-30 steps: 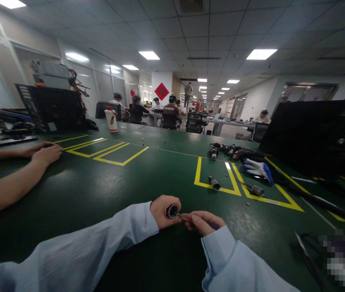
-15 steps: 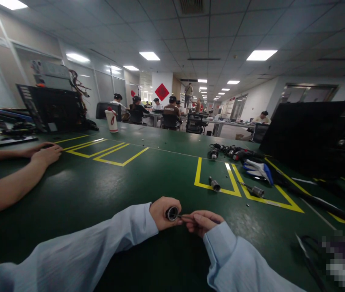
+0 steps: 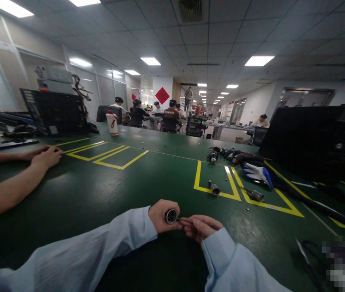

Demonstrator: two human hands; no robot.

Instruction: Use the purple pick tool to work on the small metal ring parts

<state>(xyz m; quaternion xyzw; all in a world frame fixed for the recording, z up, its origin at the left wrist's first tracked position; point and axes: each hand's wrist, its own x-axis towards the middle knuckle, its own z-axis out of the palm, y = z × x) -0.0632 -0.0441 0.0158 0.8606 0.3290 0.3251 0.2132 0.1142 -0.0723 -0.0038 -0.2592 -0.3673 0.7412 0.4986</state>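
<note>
My left hand (image 3: pixel 161 215) is wrapped round a dark cylindrical metal part (image 3: pixel 171 216), whose round, hollow end faces me. Close beside it, my right hand (image 3: pixel 202 228) pinches a thin dark rod-like tool (image 3: pixel 178 219) between thumb and fingers. The tool's tip is at the right side of the part, by my left fingertips; I cannot tell whether it touches the part. Farther off lie two similar metal parts: one cylindrical part (image 3: pixel 214 188) at the left yellow frame and another cylindrical part (image 3: pixel 256 195) at the right one.
Yellow tape (image 3: pixel 217 194) marks frames on the green table (image 3: pixel 136 188). Blue-white gloves (image 3: pixel 258 174) and dark corded parts (image 3: pixel 230 154) lie at right, near a black case (image 3: pixel 306 142). Another person's hands (image 3: pixel 46 156) rest at left. A white cup (image 3: pixel 112 123) stands behind.
The view has tilted slightly upward. My right hand has shifted a little left, and the tool's tip, earlier across the part's open end, is now lower at its side. My left hand keeps its hold.
</note>
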